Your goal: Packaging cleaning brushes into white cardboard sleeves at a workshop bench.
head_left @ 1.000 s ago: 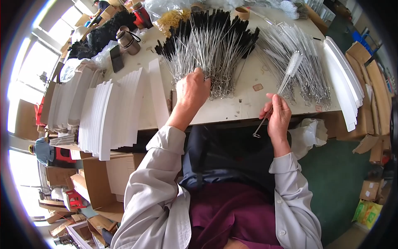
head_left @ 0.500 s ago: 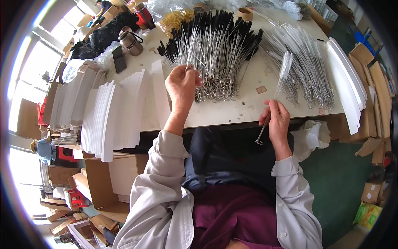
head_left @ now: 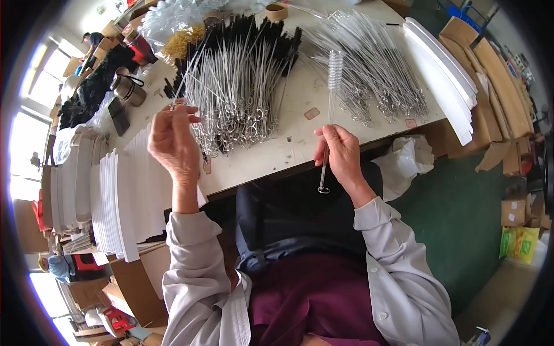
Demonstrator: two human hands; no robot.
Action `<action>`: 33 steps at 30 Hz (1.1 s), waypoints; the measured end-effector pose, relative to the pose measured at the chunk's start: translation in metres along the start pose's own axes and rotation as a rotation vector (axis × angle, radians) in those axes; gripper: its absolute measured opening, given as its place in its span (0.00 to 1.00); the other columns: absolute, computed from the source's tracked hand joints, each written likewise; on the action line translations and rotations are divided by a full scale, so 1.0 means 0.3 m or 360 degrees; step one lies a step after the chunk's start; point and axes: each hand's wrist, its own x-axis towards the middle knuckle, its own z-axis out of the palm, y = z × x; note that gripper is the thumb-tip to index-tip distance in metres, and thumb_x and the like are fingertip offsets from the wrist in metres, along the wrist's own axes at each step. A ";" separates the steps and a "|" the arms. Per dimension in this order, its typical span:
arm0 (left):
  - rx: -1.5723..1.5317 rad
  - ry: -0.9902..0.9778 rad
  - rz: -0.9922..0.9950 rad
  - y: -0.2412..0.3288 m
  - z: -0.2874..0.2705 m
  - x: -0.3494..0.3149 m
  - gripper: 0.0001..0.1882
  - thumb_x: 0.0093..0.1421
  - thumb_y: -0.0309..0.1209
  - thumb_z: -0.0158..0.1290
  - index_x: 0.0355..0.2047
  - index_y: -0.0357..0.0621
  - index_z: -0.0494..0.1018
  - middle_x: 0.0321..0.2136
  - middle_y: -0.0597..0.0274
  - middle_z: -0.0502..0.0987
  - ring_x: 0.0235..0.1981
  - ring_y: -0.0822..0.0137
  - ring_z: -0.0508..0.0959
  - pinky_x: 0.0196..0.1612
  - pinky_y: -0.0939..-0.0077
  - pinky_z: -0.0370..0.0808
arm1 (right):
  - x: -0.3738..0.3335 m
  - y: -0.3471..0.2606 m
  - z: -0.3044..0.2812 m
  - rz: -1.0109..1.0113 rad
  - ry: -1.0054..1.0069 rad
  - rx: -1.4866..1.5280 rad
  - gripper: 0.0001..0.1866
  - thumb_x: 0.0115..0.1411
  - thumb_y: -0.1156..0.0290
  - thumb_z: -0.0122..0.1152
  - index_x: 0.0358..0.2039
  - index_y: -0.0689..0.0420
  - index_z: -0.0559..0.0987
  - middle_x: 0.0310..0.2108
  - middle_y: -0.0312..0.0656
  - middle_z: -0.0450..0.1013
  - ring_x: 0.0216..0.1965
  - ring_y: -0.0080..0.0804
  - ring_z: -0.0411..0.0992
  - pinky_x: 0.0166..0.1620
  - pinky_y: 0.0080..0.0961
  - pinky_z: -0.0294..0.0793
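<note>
My right hand (head_left: 341,151) is closed around the thin wire stem of a white-bristled tube brush (head_left: 334,72). The brush stands nearly upright, its bristles pointing away from me and its ring end sticking out below my fingers. Left of the heap, my left hand (head_left: 175,138) pinches the near end of a thin wire brush (head_left: 187,83); its far end is lost against the pile. Beside that hand lies a large heap of black-bristled wire brushes (head_left: 234,86), their ring ends toward me. Farther right is a heap of white-bristled brushes (head_left: 369,63).
Folded white card strips (head_left: 124,202) stand at the left edge of the table, and more white strips (head_left: 444,81) lie at the right. A metal flask (head_left: 128,89), a dark phone (head_left: 119,117) and a tape roll (head_left: 276,11) sit farther back. Cardboard (head_left: 490,86) borders the right side.
The whole view has swung, so the table and heaps appear farther left. My left hand has moved from the heap's front to its left side. My right hand still holds the white-bristled brush.
</note>
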 end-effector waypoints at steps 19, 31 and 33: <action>-0.0341 -0.0283 0.0193 0.351 -0.041 0.285 0.17 0.70 0.25 0.44 0.49 0.24 0.76 0.53 0.29 0.77 0.57 0.40 0.79 0.58 0.51 0.80 | 0.003 0.013 -0.025 -0.0064 -0.0011 0.0119 0.17 0.78 0.63 0.48 0.44 0.65 0.79 0.20 0.37 0.72 0.19 0.23 0.73 0.22 0.20 0.75; -0.1105 -0.1494 -0.0585 0.454 -0.029 0.216 0.23 0.67 0.30 0.47 0.60 0.31 0.69 0.52 0.22 0.75 0.48 0.38 0.82 0.39 0.58 0.85 | -0.074 -0.395 -0.290 -0.0691 0.0284 -0.0243 0.17 0.78 0.63 0.49 0.40 0.63 0.79 0.24 0.36 0.74 0.25 0.23 0.76 0.30 0.20 0.77; -0.1112 -0.1555 -0.0672 0.455 0.008 0.171 0.23 0.66 0.29 0.47 0.60 0.32 0.69 0.51 0.22 0.75 0.45 0.38 0.83 0.36 0.57 0.85 | -0.070 -0.432 -0.265 -0.0740 0.0194 -0.0371 0.18 0.78 0.63 0.48 0.40 0.64 0.79 0.26 0.38 0.76 0.27 0.23 0.77 0.32 0.21 0.79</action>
